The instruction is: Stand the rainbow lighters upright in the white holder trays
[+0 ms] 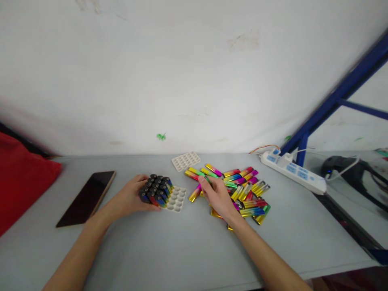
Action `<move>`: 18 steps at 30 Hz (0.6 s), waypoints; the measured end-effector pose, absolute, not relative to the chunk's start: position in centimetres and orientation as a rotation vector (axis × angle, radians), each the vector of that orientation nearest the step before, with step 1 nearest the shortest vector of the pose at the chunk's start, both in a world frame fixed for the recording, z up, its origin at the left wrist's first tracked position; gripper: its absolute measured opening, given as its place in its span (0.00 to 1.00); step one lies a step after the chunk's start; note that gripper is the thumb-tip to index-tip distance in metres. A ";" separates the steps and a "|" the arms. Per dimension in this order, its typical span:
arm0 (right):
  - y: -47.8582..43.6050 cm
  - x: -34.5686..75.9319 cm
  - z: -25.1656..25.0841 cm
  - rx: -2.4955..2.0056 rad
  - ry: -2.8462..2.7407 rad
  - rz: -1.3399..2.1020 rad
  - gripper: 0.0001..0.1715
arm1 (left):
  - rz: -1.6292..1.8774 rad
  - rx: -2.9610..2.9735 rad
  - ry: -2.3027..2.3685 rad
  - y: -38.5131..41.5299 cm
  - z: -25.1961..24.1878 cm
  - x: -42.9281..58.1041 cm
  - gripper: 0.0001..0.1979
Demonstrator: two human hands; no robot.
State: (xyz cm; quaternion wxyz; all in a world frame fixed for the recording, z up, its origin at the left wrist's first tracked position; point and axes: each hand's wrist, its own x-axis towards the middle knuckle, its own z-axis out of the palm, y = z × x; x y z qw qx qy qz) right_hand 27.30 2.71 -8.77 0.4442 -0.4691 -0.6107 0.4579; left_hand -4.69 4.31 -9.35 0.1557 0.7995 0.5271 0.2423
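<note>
My left hand (135, 196) curls around the left side of a tight block of black-topped tubes (156, 188), their sides shading from blue or red to gold. They stand upright in a white tray with round pockets (176, 200); bare pockets show at its right end. My right hand (216, 195) is at the left part of a loose pile of shiny tubes (250, 202), gold blending into red, green, purple or blue. Its thumb and fingers pinch one dark-ended greenish tube (207, 178), mostly hidden by the fingers.
Another white pocketed tray (186, 161) lies near the wall. A dark phone or tablet (86, 199) is at left, beside a red cloth-like item (24, 178). A white power strip (293, 171) with cables stands at right, near a blue metal frame (321, 111) and a black object (342, 173).
</note>
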 end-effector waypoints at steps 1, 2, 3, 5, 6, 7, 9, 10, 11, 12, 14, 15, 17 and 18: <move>2.7 27.2 -8.8 -1.175 -1.548 1.086 0.34 | 0.682 2.302 1.510 4.3 -9.5 -4.7 0.29; 2.7 27.2 -8.8 -1.189 -1.575 1.031 0.32 | 0.666 2.318 1.509 4.3 -9.6 -4.5 0.29; 2.6 27.1 -8.7 -1.205 -1.593 0.976 0.31 | 0.655 2.335 1.507 4.2 -9.8 -4.3 0.29; 2.6 27.0 -8.7 -1.235 -1.606 0.901 0.28 | 0.672 2.355 1.511 4.1 -10.3 -3.5 0.29; 2.7 26.9 -8.7 -1.249 -1.602 0.882 0.27 | 0.693 2.359 1.511 4.1 -10.5 -3.0 0.30; 2.7 26.9 -8.7 -1.259 -1.594 0.876 0.25 | 0.707 2.361 1.503 4.0 -10.7 -2.5 0.30; 2.7 26.8 -8.8 -1.267 -1.584 0.880 0.24 | 0.734 2.363 1.487 3.8 -11.0 -1.6 0.29; 2.7 26.8 -8.8 -1.263 -1.582 0.885 0.24 | 0.737 2.369 1.477 3.8 -11.1 -1.3 0.28; 2.7 26.8 -8.7 -1.251 -1.582 0.886 0.24 | 0.742 2.375 1.474 3.7 -11.2 -1.0 0.27; 2.7 26.8 -8.7 -1.236 -1.583 0.885 0.24 | 0.740 2.381 1.472 3.7 -11.2 -0.8 0.27; 2.6 26.8 -8.6 -1.203 -1.585 0.878 0.24 | 0.736 2.382 1.476 3.6 -11.0 -0.6 0.27; 2.6 26.8 -8.6 -1.187 -1.585 0.887 0.23 | 0.730 2.378 1.476 3.5 -10.9 -0.6 0.28; 2.6 26.9 -8.5 -1.143 -1.603 0.920 0.21 | 0.720 2.366 1.463 3.5 -10.6 -0.5 0.29; 2.6 27.0 -8.4 -1.117 -1.624 0.914 0.21 | 0.719 2.361 1.454 3.4 -10.5 -0.5 0.29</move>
